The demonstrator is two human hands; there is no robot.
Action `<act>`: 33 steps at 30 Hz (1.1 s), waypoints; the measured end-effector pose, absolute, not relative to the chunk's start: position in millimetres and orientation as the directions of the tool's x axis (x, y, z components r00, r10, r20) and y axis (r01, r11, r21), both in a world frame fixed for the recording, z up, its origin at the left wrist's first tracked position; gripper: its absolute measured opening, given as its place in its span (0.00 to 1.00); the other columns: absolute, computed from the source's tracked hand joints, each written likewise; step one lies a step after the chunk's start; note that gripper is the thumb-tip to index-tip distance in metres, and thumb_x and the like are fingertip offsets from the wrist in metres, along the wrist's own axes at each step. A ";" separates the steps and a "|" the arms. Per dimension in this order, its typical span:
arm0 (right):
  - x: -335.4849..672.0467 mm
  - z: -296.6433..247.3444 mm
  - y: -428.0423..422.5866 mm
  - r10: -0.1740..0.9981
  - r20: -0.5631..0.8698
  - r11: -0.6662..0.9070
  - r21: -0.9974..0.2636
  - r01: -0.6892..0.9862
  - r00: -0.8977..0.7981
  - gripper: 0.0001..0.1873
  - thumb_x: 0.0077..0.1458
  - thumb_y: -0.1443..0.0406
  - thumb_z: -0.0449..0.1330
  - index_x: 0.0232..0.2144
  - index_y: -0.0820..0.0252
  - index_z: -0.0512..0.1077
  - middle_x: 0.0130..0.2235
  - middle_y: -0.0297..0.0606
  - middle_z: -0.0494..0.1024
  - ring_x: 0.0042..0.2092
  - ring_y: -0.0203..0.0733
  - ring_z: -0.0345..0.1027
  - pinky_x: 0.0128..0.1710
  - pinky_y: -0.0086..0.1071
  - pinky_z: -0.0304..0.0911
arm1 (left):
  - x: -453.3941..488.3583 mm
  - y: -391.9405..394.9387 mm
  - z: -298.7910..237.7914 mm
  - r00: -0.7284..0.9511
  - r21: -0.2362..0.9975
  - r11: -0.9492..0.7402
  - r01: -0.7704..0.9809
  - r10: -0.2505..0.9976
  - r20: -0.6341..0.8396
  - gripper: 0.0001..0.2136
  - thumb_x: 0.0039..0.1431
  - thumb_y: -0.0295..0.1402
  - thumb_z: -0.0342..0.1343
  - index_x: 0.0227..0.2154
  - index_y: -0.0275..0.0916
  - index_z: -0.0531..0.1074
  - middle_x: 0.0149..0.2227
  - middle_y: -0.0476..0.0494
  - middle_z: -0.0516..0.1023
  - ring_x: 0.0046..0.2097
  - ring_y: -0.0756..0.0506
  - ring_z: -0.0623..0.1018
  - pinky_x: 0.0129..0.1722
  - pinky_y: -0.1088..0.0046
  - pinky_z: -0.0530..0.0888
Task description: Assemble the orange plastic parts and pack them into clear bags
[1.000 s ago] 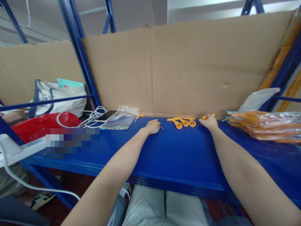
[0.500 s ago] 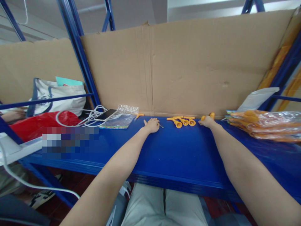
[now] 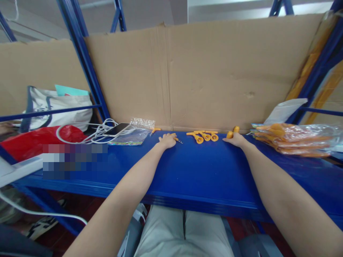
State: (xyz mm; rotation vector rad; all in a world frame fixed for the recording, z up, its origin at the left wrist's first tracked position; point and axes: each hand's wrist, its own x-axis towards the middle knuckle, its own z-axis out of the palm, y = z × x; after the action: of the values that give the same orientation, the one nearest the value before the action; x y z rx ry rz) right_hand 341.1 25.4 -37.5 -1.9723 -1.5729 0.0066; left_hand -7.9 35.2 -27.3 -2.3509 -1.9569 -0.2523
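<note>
Both my arms reach across a blue shelf [image 3: 203, 171] toward its back edge. My left hand [image 3: 166, 140] rests on the shelf with fingers curled over a small orange piece with a metal hook [image 3: 178, 140] sticking out to its right. My right hand [image 3: 236, 139] is closed on an orange plastic part [image 3: 232, 131] whose two ends poke up above the fingers. Between the hands lie three orange trumpet-shaped parts [image 3: 204, 135] in a row. One more small orange piece [image 3: 154, 130] lies left of my left hand.
A clear plastic bag [image 3: 138, 132], a phone [image 3: 117, 129] and white cables [image 3: 88, 132] lie at the left. Bagged orange items [image 3: 297, 139] are stacked at the right. A cardboard wall [image 3: 214, 75] backs the shelf. Red and white bags [image 3: 45, 125] sit far left.
The view has shifted slightly; both hands stay at the back of the shelf. My left hand's fingers have closed further over the small hooked piece. The right hand keeps its orange part.
</note>
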 end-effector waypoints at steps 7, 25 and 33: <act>337.5 -28.0 18.8 0.923 0.252 -0.242 -0.213 0.947 0.292 0.13 0.53 0.62 0.60 0.40 0.63 0.72 0.40 0.50 0.77 0.46 0.54 0.71 0.42 0.39 0.64 | -9.3 28.5 -17.5 0.214 0.006 -0.217 0.976 0.965 0.151 0.22 0.59 0.28 0.43 0.56 0.46 0.67 0.56 0.38 0.70 0.56 0.39 0.70 0.54 0.62 0.69; 266.5 5.7 29.4 0.797 0.526 0.406 -0.104 0.908 -0.297 0.18 0.46 0.74 0.57 0.41 0.59 0.74 0.45 0.41 0.77 0.46 0.45 0.71 0.47 0.34 0.64 | -2.6 16.3 -11.0 0.259 0.077 -0.289 0.954 0.928 0.267 0.17 0.56 0.33 0.52 0.50 0.41 0.69 0.44 0.39 0.79 0.47 0.39 0.78 0.45 0.68 0.73; 242.2 6.6 16.8 0.775 0.444 0.496 0.013 0.868 -0.449 0.18 0.50 0.71 0.58 0.44 0.56 0.76 0.47 0.41 0.78 0.49 0.46 0.70 0.48 0.34 0.63 | -1.2 16.0 -11.5 0.293 0.084 -0.330 0.940 0.909 0.297 0.17 0.55 0.33 0.53 0.48 0.41 0.70 0.43 0.40 0.79 0.47 0.39 0.78 0.44 0.69 0.73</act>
State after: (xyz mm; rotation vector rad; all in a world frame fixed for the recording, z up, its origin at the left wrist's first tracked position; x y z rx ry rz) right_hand 242.2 16.8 6.6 -1.3674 -2.3634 -0.3363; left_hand -1.2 16.0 -11.5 -2.4387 -1.7514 -0.4461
